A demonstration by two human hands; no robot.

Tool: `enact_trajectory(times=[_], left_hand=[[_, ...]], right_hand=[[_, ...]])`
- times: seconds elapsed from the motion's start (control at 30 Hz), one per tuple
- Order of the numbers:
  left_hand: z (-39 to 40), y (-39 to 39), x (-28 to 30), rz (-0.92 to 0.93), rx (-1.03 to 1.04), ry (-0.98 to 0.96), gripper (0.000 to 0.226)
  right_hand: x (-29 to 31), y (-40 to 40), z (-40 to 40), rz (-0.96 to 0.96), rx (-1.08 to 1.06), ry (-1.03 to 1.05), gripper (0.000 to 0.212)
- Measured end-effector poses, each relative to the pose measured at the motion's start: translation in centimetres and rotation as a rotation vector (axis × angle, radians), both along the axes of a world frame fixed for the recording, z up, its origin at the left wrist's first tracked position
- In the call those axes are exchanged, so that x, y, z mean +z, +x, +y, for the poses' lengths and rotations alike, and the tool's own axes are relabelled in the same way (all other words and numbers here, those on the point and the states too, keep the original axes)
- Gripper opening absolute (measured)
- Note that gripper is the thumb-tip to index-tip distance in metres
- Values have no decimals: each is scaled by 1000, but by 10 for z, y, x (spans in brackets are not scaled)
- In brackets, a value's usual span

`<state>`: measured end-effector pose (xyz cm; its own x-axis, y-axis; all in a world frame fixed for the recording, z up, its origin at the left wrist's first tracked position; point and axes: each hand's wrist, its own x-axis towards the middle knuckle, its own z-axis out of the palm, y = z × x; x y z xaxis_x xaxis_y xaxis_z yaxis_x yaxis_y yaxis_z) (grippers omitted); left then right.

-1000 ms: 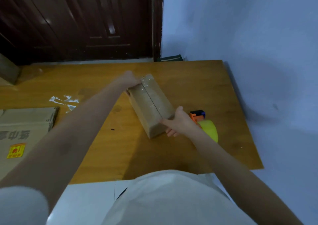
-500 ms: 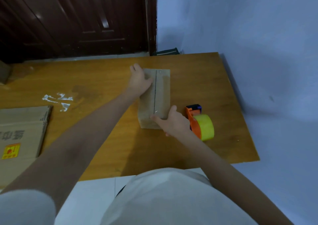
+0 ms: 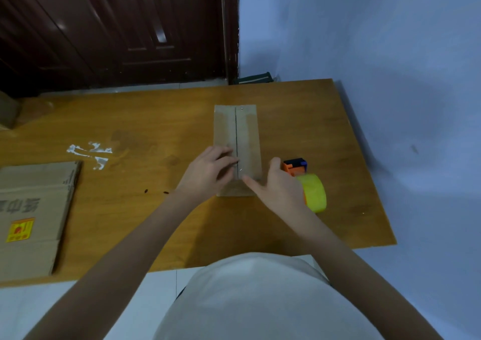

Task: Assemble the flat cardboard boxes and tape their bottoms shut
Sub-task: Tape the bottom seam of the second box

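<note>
A small brown cardboard box (image 3: 246,131) stands on the wooden table (image 3: 156,209) with its two flaps meeting in a dark centre seam on top. My left hand (image 3: 208,170) rests on the near end of the left flap, fingertips at the seam. My right hand (image 3: 276,186) lies on the near right corner, its index finger stretched flat along the near edge and the thumb up beside the box. An orange tape dispenser with a yellow roll (image 3: 311,188) lies just right of my right hand, partly hidden by it.
A stack of flat cardboard boxes (image 3: 31,209) lies at the table's left edge. White tape scraps (image 3: 91,152) stick to the table left of the box. A dark door (image 3: 117,27) and a blue wall (image 3: 364,40) stand behind.
The box was turned from a slant until it lies square to me. My left hand slid from the far end down to the near end. My right hand stayed at the near right corner.
</note>
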<state>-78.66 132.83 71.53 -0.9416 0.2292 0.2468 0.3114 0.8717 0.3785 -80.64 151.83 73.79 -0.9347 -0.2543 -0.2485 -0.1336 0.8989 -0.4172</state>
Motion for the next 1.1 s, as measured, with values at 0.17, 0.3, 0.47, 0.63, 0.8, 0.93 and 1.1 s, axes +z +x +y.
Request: enact_trajectory(times=[0.17,0.3,0.47,0.63,0.8,0.93,1.1], left_hand=[[-5,5,-4,-10,22,34,28],[-2,8,-12,-28,58,106,37],[12,10,-20,52,149,87,31],[24,-5,-11,139,184,-95,15],[35,-6,-8,124,61,-56,15],[35,-10,-6,51,-2,18,13],[38,-8,-2,61,50,30,31]], right_hand=[[-11,4,55,351,-159,7,65],[-34,12,90,330,-318,51,74],[-62,28,96,-70,-518,-32,90],[-78,37,94,-74,-575,-95,74],[-90,32,94,-26,-698,-378,48],[-90,31,96,-8,-801,-491,40],[-70,28,92,78,-820,-668,45]])
